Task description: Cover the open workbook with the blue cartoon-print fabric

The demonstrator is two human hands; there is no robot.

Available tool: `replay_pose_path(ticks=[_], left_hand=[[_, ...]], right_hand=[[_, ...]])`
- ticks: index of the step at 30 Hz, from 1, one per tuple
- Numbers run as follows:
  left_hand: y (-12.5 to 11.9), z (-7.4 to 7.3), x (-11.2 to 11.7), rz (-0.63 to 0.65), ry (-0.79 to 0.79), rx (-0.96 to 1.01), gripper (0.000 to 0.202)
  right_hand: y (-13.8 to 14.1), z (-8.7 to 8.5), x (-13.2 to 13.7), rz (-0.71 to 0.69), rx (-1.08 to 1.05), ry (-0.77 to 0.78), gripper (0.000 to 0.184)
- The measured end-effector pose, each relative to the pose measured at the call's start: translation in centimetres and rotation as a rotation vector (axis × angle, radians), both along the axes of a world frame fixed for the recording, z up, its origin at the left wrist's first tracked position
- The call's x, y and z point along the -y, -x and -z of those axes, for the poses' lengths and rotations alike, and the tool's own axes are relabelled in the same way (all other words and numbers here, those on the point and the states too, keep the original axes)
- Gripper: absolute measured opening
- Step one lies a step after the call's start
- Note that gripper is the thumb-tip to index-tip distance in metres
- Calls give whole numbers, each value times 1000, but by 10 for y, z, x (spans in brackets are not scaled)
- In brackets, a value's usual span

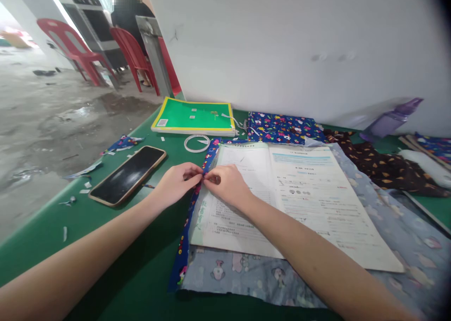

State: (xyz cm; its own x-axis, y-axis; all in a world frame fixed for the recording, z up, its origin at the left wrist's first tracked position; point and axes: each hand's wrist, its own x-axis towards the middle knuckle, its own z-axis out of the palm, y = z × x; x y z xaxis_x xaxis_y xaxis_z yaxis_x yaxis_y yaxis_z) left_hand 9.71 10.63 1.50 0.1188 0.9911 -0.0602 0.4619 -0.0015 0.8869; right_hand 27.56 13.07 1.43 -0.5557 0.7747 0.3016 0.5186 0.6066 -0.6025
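Note:
An open printed book (317, 208) lies on a patterned sheet (246, 269); whether the sheet is cloth or paper I cannot tell. Its pale underside faces up, and its blue printed side shows in a strip folded along the book's left edge. My left hand (178, 184) pinches that strip from the left, thumb and forefinger together. From the right, my right hand (229, 184) pinches the same spot, its wrist above the left page. The fingertips of both hands meet there and hide the exact bit they grip.
On the green table (141, 264) are a phone (128, 175), a tape roll (196, 143), a green book (197, 114), and paper scraps. Behind are a blue patterned piece (285, 127), brown cloth (369, 161) and a purple spray bottle (391, 119). A person (130, 15) sits beyond the wall.

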Motion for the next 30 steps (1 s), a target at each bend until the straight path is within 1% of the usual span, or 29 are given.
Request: replay_pose_path(ticks=[5,10,14,16,19,21,24,26,28,30], left_hand=[[1,-3,-6,17,25,-6,28],[2,-11,-12,115,85,-30,30],[4,-15,-18,152,114,-72,31],[6,-18,-22,180,126,-94,30],[6,-26,-29,257,148,-157,26],[4,-32,-34,269,107,-245,23],[-1,-39,-37,197,-51,-440,22],[-4,-38,-37,177,-110,-537,24],[-6,-34,-35,195,-106,-567,25],[-7,-30,-34,223,-89,-564,25]], right_hand=[[0,0,-2,11,13,26,10],[-1,1,-3,11,-5,26,9],[-1,0,-3,13,16,44,10],[0,-1,-3,17,28,44,10],[-1,-3,-3,23,29,48,10],[-2,-4,-3,23,17,51,9],[-6,-5,-2,30,-15,31,6],[-9,-6,-1,61,-29,13,7],[-10,-5,-1,82,-40,17,8],[-11,-4,0,64,-60,54,8]])
